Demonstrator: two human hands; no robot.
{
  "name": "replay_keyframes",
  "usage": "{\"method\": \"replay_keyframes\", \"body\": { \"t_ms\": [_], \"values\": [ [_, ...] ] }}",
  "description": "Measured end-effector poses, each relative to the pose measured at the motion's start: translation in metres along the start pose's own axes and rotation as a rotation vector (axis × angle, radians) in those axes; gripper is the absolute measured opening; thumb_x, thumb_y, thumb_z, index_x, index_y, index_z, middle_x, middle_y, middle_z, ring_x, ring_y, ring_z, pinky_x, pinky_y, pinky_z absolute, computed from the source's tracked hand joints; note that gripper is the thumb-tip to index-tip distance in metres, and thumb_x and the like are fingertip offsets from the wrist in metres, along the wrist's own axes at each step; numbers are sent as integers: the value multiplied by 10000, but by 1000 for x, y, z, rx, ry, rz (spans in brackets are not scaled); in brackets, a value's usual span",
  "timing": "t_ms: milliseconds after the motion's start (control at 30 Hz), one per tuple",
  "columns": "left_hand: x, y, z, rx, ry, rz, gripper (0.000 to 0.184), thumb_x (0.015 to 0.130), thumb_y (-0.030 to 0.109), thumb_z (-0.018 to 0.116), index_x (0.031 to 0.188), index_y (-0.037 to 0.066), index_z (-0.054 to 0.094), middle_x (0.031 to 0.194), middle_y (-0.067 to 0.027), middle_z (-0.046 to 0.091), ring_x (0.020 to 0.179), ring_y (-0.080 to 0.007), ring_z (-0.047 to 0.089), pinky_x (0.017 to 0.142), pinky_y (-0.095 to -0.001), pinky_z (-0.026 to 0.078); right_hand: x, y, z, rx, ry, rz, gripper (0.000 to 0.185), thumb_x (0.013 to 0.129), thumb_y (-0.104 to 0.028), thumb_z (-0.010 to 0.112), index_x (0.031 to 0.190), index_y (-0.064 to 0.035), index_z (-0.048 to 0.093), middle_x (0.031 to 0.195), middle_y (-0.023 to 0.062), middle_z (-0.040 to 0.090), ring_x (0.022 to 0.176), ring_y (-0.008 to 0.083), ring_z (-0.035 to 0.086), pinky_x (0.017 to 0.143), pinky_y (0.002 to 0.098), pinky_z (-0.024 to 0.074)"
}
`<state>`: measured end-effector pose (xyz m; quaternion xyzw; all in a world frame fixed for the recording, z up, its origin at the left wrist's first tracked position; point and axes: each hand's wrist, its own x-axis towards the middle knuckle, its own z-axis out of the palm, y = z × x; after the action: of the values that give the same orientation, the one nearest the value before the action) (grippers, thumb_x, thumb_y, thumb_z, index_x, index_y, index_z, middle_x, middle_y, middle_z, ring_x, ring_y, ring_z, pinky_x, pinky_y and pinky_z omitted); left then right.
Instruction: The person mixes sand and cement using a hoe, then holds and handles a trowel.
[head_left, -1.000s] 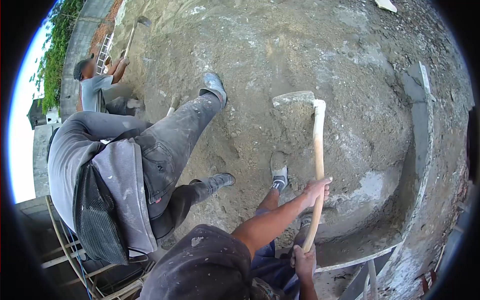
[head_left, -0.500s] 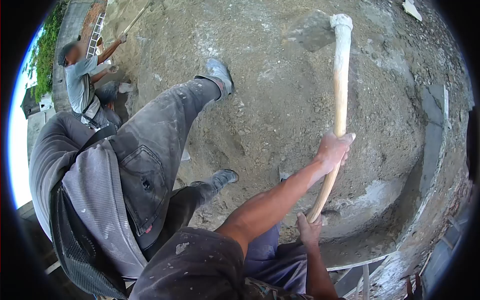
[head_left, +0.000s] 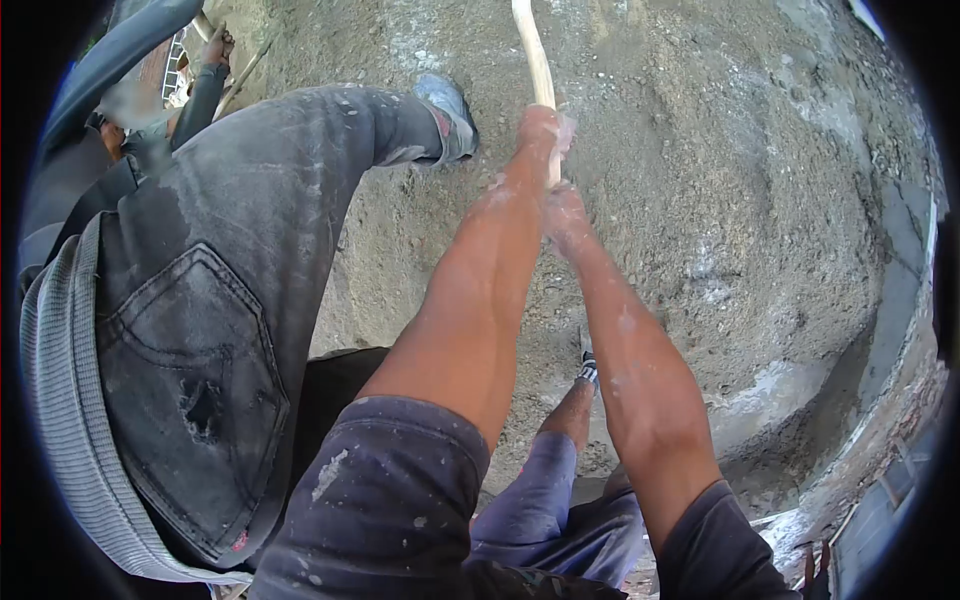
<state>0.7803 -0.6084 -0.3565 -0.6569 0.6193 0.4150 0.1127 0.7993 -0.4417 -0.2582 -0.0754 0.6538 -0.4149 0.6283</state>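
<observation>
Both my arms reach forward over rough grey rubble and wet mix. My left hand (head_left: 545,128) is wrapped round the pale wooden handle of a hoe (head_left: 537,62). Just behind it, my right hand (head_left: 566,213) grips the lower end of the same handle. The hoe's shaft runs up past the top edge of the view, so its blade is out of sight now.
Close on my left, a co-worker in dusty dark jeans (head_left: 250,190) bends forward, one shoe (head_left: 447,112) on the mix. Another person's hand (head_left: 217,45) shows at the upper left. A curved edge (head_left: 885,385) bounds the mix on the right.
Both hands have moved forward and left with the hoe, and its blade has left the view. My right arm is stretched out farther. The nearby co-worker's body now fills more of the left side.
</observation>
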Motion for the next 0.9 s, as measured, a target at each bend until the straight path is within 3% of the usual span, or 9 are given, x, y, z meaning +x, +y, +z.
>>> {"method": "replay_keyframes", "body": {
  "t_ms": [133,233,333,367,433,567,700,833,900],
  "values": [
    [-102,-33,8,-331,-97,-131,192,865,216,586,769,95,699,690,-91,677,668,-189,687,528,-314,520,-42,37,-11,227,-92,122,163,834,-114,607,873,35,554,688,99,594,527,154,543,429,332,426],
    [-120,-59,47,-14,-172,141,203,835,182,607,662,79,639,594,-68,617,532,-188,629,421,-331,468,-110,30,-33,245,-37,161,146,816,-94,584,720,8,542,588,71,539,465,156,503,405,316,396],
    [-196,-68,80,-662,-310,-89,211,814,156,596,625,63,586,534,-47,556,446,-189,568,390,-330,438,-189,41,-68,208,-38,241,223,802,-95,571,605,-1,525,540,67,514,439,156,491,395,304,391],
    [-218,-74,103,-664,-226,-112,259,789,131,590,562,47,500,478,-82,493,380,-202,509,342,-350,396,-214,55,-79,239,-20,258,236,802,-118,590,604,-5,529,538,67,516,433,153,487,390,308,386],
    [-334,-29,95,-149,-181,106,260,801,127,616,583,69,487,483,-50,462,364,-171,462,327,-340,367,-263,86,-101,228,23,255,262,798,-166,633,613,-4,542,535,67,519,429,151,491,382,313,382],
    [-466,-39,136,-765,-437,-300,219,778,197,725,798,88,536,616,10,477,465,-136,492,408,-295,426,-390,130,-150,40,97,175,309,795,-244,680,745,42,576,543,62,528,452,150,526,390,319,406],
    [-485,-62,185,-1048,-553,-402,264,778,256,750,837,116,533,677,7,479,534,-127,482,462,-299,436,-489,235,-166,-63,240,202,373,768,-221,699,925,57,507,603,119,575,509,197,590,486,375,482],
    [-516,-72,221,-827,-327,-465,300,798,309,731,868,99,528,692,-3,480,529,-131,473,461,-317,425,-529,304,-167,-13,253,377,371,756,-248,706,905,25,504,663,170,608,624,293,643,600,422,501],
    [-517,-68,212,-816,-309,-495,313,802,319,727,882,95,524,698,-9,481,532,-132,475,461,-318,429,-521,327,-161,-115,305,249,355,757,-246,693,908,15,505,687,189,610,651,328,641,625,435,502]
  ]
}}
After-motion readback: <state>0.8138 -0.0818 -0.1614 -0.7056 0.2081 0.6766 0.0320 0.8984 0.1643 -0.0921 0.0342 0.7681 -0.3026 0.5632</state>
